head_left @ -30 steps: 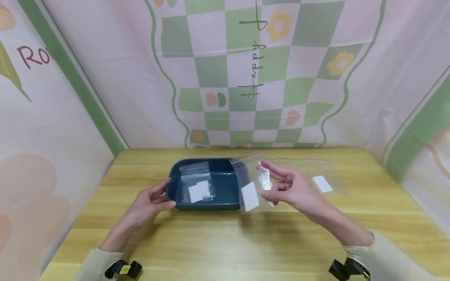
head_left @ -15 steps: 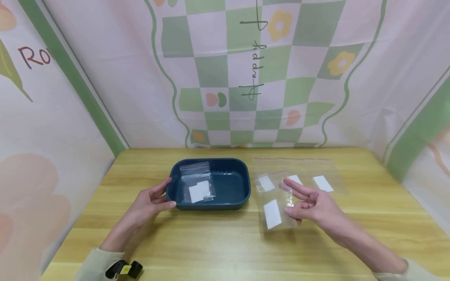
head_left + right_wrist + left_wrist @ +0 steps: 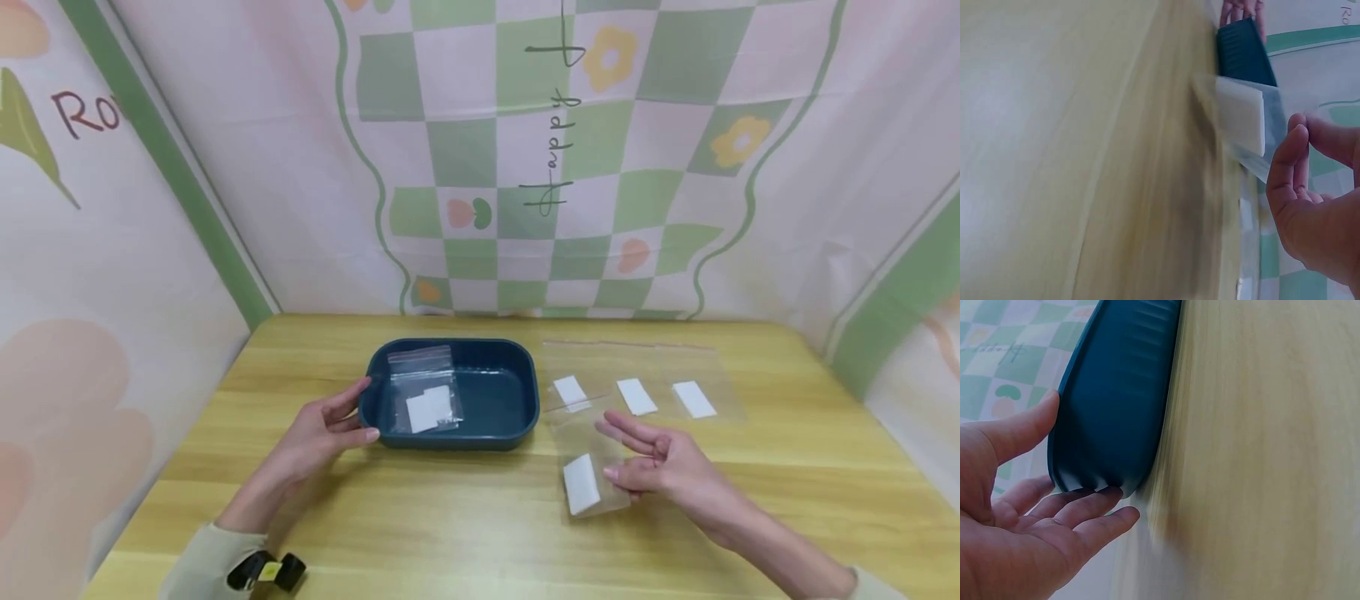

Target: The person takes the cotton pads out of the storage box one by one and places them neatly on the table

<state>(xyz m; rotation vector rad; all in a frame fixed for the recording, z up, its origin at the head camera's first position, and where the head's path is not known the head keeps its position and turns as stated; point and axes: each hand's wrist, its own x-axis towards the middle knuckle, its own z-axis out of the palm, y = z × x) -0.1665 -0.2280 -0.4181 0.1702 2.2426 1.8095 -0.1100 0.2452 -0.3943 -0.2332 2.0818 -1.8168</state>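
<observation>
My left hand holds the left end of a dark blue rectangular tray between thumb and fingers. In the left wrist view, the thumb lies along the tray's rim and the fingertips touch its end. Inside the tray, at the left, lies a clear zip bag with white pieces in it. My right hand pinches the side edge of another clear zip bag, right and in front of the tray. A flat white piece sits at the bottom of this bag.
Several clear zip bags, with white pieces in them, lie in a row on the wooden table right of the tray. A patterned cloth hangs behind the table's back edge.
My right hand has carried its zip bag from over the tray's right end to the right and toward me, uncovering that end. My left hand stays on the tray.
</observation>
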